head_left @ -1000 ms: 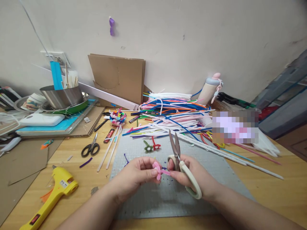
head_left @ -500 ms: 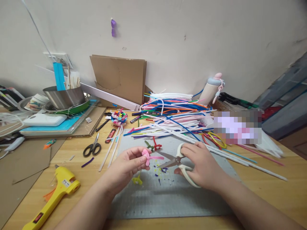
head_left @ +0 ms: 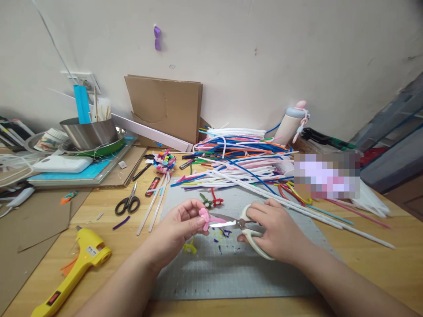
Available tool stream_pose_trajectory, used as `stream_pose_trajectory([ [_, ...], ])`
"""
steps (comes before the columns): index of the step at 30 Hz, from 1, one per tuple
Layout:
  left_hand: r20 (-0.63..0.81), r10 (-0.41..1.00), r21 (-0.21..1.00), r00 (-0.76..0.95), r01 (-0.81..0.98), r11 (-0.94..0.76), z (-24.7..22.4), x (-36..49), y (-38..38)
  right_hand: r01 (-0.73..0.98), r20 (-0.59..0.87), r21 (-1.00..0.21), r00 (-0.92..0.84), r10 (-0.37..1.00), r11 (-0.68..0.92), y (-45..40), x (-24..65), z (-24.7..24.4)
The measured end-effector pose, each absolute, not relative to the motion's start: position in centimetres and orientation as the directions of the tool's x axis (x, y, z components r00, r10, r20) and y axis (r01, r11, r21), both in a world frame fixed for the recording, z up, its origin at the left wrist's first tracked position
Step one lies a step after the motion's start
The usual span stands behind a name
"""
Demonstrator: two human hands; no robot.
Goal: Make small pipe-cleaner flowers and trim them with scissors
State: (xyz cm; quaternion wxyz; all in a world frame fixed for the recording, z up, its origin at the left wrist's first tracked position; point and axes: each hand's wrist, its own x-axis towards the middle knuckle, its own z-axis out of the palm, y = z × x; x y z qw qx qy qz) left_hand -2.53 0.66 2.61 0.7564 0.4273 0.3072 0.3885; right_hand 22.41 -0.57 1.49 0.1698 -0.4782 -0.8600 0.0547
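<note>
Between thumb and fingers, my left hand [head_left: 188, 222] pinches a pink pipe cleaner flower [head_left: 204, 218] whose short stem points right. My right hand [head_left: 272, 224] has its fingers through the handles of white-handled scissors [head_left: 242, 224]. The blades lie around the pink stem, close to the flower. Beneath both hands is a grey cutting mat [head_left: 244, 277]. Small purple and yellow clippings [head_left: 226, 233] are scattered on it. A yellow pipe cleaner flower [head_left: 190, 247] lies below my left hand, while a red one [head_left: 217, 202] and a dark green one [head_left: 206, 201] lie just beyond.
A heap of coloured pipe cleaners [head_left: 238, 163] spreads behind the mat. Black scissors [head_left: 127, 204] and a yellow glue gun [head_left: 77, 268] lie on the left. Farther back stand a metal pot [head_left: 87, 134], cardboard sheets [head_left: 165, 110] and a pale bottle [head_left: 289, 125].
The scissors have moved slightly left, and their blades have come closer together around the pink stem. My left hand keeps its pinch on the flower, nearly in place.
</note>
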Motion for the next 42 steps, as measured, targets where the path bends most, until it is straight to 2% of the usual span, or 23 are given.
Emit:
stream_pose_trajectory([
  [10, -0.131, 0.852, 0.87, 0.507, -0.354, 0.344, 2.45, -2.6, 0.67, 0.812, 0.189, -0.261, -0.487, 0.852, 0.522, -0.59, 22.39, 1.63],
  [30, -0.161, 0.86, 0.872, 0.483, -0.339, 0.354, 2.44, -2.7, 0.96, 0.805, 0.289, -0.219, -0.486, 0.825, 0.551, -0.63, 22.83, 1.27],
  [42, -0.131, 0.868, 0.881, 0.479, -0.346, 0.324, 2.29, -2.74, 0.98, 0.799, 0.32, -0.177, -0.505, 0.802, 0.574, -0.62, 23.12, 0.81],
])
